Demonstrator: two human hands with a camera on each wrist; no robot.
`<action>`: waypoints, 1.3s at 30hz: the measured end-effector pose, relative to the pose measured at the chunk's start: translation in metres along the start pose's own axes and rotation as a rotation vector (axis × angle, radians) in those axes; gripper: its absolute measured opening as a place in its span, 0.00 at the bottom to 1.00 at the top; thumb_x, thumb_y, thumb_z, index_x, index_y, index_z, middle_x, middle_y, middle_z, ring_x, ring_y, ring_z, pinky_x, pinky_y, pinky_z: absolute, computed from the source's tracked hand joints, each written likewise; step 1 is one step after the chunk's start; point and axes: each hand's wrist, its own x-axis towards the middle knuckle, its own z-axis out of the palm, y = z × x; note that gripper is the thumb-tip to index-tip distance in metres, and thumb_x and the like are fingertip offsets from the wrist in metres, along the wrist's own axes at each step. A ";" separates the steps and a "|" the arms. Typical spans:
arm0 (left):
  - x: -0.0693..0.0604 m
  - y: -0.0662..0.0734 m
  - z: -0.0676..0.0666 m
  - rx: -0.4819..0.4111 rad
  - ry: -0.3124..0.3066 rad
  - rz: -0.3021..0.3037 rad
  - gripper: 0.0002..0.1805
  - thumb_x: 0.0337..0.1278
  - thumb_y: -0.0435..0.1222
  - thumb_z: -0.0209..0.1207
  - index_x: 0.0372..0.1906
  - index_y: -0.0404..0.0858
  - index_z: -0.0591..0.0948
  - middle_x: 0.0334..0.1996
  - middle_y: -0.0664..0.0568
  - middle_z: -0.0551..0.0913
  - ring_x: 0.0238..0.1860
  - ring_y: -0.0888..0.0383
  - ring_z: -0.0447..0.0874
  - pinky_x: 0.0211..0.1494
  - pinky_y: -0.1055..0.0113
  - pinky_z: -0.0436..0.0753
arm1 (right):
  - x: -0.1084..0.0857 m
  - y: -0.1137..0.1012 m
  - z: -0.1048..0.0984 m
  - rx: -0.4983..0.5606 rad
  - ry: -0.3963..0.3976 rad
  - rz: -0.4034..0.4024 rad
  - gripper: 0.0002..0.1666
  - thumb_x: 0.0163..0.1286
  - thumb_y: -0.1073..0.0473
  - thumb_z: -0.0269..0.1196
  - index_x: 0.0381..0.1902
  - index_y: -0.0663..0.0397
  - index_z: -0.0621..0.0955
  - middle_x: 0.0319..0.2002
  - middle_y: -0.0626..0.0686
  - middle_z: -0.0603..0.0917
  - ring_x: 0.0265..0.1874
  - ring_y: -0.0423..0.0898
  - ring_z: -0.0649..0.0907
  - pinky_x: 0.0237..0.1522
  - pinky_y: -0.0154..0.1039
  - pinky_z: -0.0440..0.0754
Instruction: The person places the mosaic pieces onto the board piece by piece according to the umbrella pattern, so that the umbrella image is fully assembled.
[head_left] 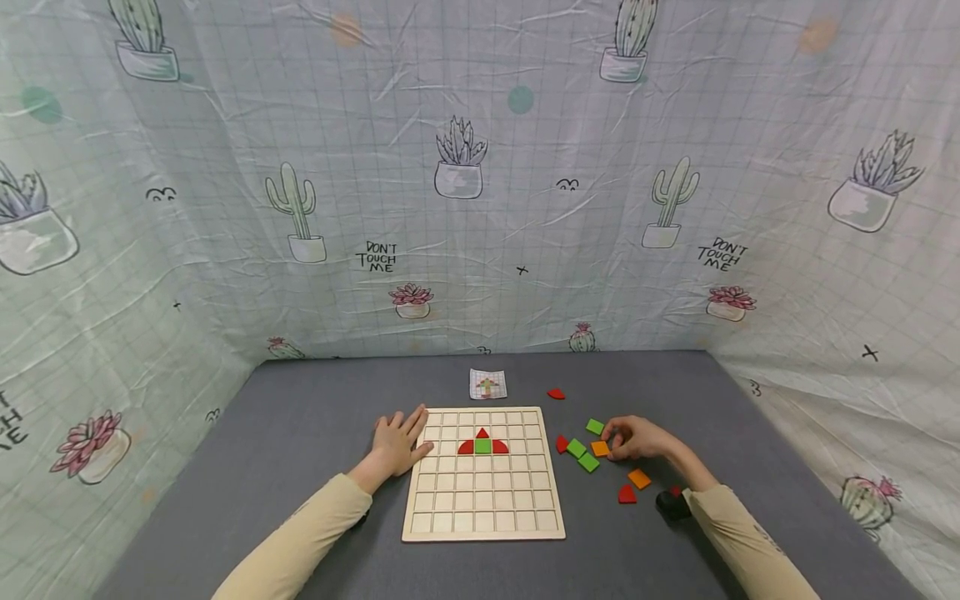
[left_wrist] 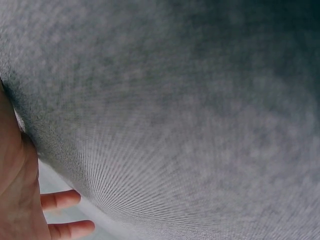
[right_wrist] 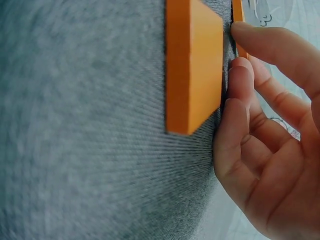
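Note:
My left hand (head_left: 392,443) rests with spread fingers on the upper left edge of a wooden grid board (head_left: 445,522). The left wrist view shows part of that hand (left_wrist: 20,185) beside the grey cloth. On the board, a green square (head_left: 483,446) has a red triangle (head_left: 482,433) above it and red curved pieces (head_left: 466,447) on both sides. Right of the board, my right hand (head_left: 637,439) pinches an orange square (head_left: 600,448) at the table surface. In the right wrist view, the curled fingers of this hand (right_wrist: 275,125) are at that square's edge (right_wrist: 240,40).
Green squares (head_left: 588,462) and red pieces (head_left: 627,494) lie around the right hand, with another orange square (head_left: 639,479) nearer. A red piece (head_left: 556,393) and a small printed card (head_left: 487,385) lie at the back. A black object (head_left: 672,505) is by the right sleeve.

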 end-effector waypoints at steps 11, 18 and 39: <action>0.000 0.001 0.000 0.019 -0.010 -0.008 0.34 0.60 0.60 0.35 0.67 0.48 0.57 0.67 0.59 0.57 0.49 0.52 0.65 0.39 0.55 0.67 | -0.001 0.001 0.001 0.017 0.012 0.004 0.14 0.58 0.63 0.61 0.42 0.64 0.74 0.24 0.54 0.79 0.17 0.39 0.70 0.21 0.34 0.70; -0.001 0.001 0.000 0.033 -0.010 -0.011 0.34 0.60 0.61 0.35 0.67 0.48 0.57 0.67 0.59 0.57 0.48 0.52 0.65 0.39 0.55 0.67 | -0.004 0.000 0.002 0.040 0.039 -0.010 0.16 0.58 0.63 0.61 0.43 0.65 0.74 0.27 0.56 0.80 0.22 0.41 0.75 0.24 0.36 0.73; 0.001 0.000 0.002 0.017 -0.011 -0.007 0.34 0.60 0.60 0.36 0.67 0.47 0.58 0.67 0.58 0.58 0.49 0.51 0.65 0.40 0.53 0.67 | -0.013 -0.020 0.014 0.061 0.120 -0.038 0.18 0.59 0.59 0.62 0.42 0.67 0.72 0.28 0.59 0.82 0.25 0.48 0.83 0.25 0.40 0.78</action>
